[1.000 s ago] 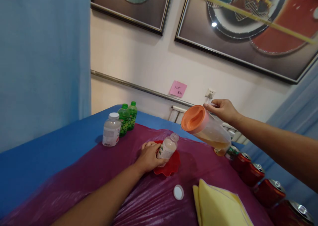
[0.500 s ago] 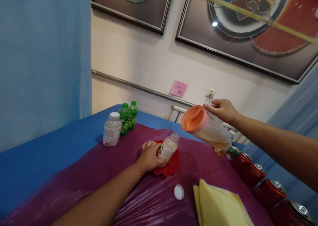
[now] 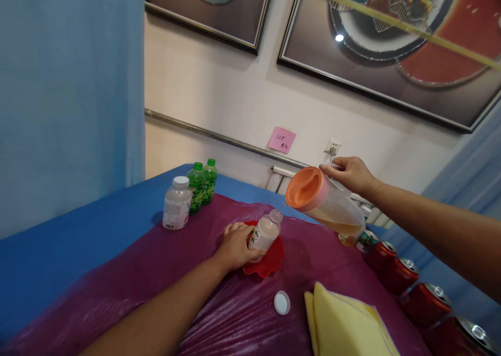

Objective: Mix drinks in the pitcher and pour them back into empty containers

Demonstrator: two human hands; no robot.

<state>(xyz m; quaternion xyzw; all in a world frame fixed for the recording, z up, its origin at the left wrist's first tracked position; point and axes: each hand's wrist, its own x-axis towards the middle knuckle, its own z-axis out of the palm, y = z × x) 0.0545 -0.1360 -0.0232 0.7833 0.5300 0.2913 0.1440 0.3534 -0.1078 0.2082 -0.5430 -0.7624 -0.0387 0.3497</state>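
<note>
At frame centre the left hand [image 3: 235, 246] wraps its fingers around the uncapped bottle [image 3: 265, 232], tilted over the red dish [image 3: 270, 262]. The right hand [image 3: 350, 173] grips the tipped orange-lidded pitcher [image 3: 324, 204]. Best to bring the spout close above the narrow mouth and pour slowly.

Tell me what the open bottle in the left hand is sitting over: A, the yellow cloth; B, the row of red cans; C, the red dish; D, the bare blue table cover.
C: the left hand grips the open bottle tilted over the red dish, while the yellow cloth and the red cans lie apart to the right.
</note>
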